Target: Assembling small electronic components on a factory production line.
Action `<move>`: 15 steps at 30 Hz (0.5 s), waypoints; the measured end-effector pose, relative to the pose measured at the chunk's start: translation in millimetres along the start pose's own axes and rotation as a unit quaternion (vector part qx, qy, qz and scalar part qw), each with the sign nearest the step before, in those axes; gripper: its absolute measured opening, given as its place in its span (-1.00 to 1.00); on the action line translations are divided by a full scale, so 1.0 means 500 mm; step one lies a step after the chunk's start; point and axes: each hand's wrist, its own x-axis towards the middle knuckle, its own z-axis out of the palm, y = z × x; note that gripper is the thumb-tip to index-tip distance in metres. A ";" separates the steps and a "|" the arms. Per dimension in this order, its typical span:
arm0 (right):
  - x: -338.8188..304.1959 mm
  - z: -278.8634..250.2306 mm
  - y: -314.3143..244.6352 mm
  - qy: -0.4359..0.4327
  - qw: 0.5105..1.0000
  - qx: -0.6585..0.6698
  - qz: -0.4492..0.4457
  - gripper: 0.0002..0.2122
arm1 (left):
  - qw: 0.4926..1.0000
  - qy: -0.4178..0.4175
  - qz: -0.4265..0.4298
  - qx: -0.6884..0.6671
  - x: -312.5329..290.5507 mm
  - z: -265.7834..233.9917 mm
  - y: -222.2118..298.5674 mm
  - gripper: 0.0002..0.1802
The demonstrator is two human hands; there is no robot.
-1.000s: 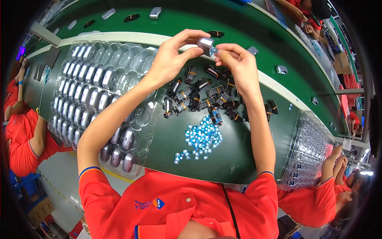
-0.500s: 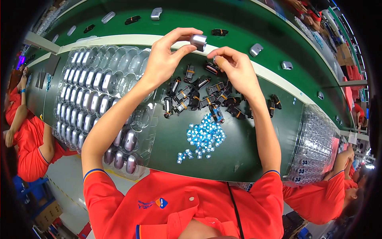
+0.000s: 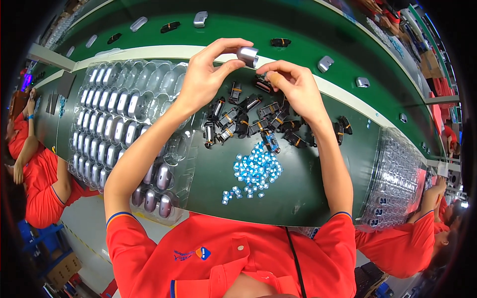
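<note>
Above the pale rail (image 3: 164, 51) btwn bench (image 3: 293, 193) & green conveyor (image 3: 238, 25): silver-gray shell (image 3: 247, 55) gripped in L hand (image 3: 206, 72), index finger over top, thumb below. Compared w/ 1 sec. ago, R hand (image 3: 295, 87) drawn back from shell's mouth, where a bluish bit then showed at R fingertips. Now just below & right of that opening, thumb & fingers pinched together; sm. item at tips, too small to ID. Contact btwn R fingertips & shell: hard to tell. Since half a sec. ago, little change in either grip; conveyor parts slightly farther right.

Shell smooth, rounded, satin metallic w/ bright highlight along top; rim notched, interior dark. Open end facing right, toward R hand's side; opp. end to left, partly hidden by L fingers. Long axis approx. left-to-right, dipping a bit at right, as far as visible.

On bench below, heap of black parts (image 3: 228, 116) w/ orange strips, plus sm. blue-and-white pieces (image 3: 258, 169), both much as before. At left, clear tray (image 3: 169, 79) w/ rows of silver shells (image 3: 119, 129); at right, stacked clear trays (image 3: 392, 174).
</note>
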 end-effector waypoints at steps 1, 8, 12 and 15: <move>0.001 -0.001 0.001 0.011 1.000 0.003 0.002 -0.87 | 1.000 -0.003 0.002 0.006 -0.002 0.001 0.002 -0.64; 0.004 0.007 0.018 -0.009 0.999 0.050 0.019 -0.83 | 0.999 -0.012 0.015 0.030 -0.003 0.005 0.005 -0.63; 0.001 0.009 0.018 -0.043 0.998 -0.032 0.011 -0.81 | 0.999 -0.007 0.014 0.037 -0.002 0.004 0.006 -0.64; 0.000 0.010 0.012 -0.063 0.990 -0.124 -0.010 -0.81 | 0.999 -0.003 0.015 0.046 -0.002 0.002 0.007 -0.64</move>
